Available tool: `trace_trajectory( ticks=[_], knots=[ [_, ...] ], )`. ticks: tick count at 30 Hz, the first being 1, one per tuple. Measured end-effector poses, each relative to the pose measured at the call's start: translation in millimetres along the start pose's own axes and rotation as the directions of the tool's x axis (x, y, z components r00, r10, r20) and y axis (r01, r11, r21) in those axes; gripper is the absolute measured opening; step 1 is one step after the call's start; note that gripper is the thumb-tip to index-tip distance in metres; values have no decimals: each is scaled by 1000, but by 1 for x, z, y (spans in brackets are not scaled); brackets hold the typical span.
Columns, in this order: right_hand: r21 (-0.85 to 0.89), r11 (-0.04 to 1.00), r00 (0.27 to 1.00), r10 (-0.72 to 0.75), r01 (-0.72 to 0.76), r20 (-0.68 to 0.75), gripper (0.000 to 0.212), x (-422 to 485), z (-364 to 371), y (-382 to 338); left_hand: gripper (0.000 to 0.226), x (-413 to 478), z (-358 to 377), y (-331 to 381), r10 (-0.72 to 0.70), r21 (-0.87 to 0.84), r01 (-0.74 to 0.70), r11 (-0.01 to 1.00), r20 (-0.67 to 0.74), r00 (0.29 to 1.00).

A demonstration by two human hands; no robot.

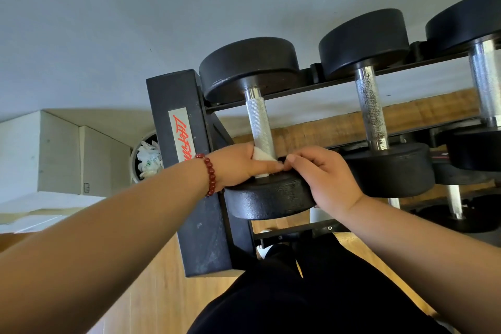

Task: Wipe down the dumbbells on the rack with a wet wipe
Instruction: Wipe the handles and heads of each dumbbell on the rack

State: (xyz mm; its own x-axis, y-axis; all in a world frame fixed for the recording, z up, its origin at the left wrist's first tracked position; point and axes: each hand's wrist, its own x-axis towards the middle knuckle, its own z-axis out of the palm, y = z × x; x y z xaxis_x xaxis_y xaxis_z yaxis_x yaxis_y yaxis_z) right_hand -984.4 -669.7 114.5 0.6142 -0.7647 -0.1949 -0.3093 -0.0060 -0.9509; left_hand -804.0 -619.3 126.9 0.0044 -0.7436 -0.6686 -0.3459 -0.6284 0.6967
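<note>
Pinching one wipe (262, 157) on the leftmost dumbbell (259, 122) of three, left hand (238, 168); right hand (328, 182) grips its head.

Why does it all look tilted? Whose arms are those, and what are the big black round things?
The camera sits on a person's head and looks down, so you see that person's own two arms reaching out. The black round things are the heavy ends of weights for lifting. They lie in a row on a black metal rack. The left hand, the one with the red bead bracelet, holds a white wet wipe against the shiny handle of the dumbbell at the rack's left end. The right hand holds that dumbbell's near black end. The other dumbbells lie further right.
</note>
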Motion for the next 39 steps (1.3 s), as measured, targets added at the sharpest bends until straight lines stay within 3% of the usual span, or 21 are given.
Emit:
trace_trajectory(
  ticks=[3,7,13,18,22,26,29,32,35,39],
  knots=[
    [-2,1000,1000,10,-10,7,31,0,1,-3,32,-4,-6,3,-41,84,37,996,44,998],
    [53,998,999,43,-42,-21,30,-2,1,-3,73,-2,2,7,-63,72,66,995,-37,997],
    [56,998,999,33,-31,-22,33,0,2,-1,19,-8,0,2,-54,41,56,998,-36,998],
    [74,997,999,14,-12,-30,34,0,2,1,28,-9,7,10,-45,40,48,998,-77,996],
    [53,998,1000,27,-26,-16,33,0,1,-1,18,-16,4,8,-55,32,58,998,-81,995],
    [29,999,999,36,-36,-1,25,-1,-1,-1,20,-24,9,0,-36,-68,21,997,-222,974],
    [64,996,998,52,-54,33,23,-1,-3,-5,10,-31,11,-3,12,-143,-75,987,-397,918],
    [67,997,997,39,-44,71,22,0,-6,-13,24,-38,14,-4,153,10,-179,984,-572,806],
    [36,999,997,18,-21,81,22,2,-6,-22,44,-39,15,-8,251,170,-185,968,-647,720],
    [-21,999,998,-31,32,54,22,4,-3,-31,38,-47,14,-3,252,151,-212,966,-746,616]
  ],
)
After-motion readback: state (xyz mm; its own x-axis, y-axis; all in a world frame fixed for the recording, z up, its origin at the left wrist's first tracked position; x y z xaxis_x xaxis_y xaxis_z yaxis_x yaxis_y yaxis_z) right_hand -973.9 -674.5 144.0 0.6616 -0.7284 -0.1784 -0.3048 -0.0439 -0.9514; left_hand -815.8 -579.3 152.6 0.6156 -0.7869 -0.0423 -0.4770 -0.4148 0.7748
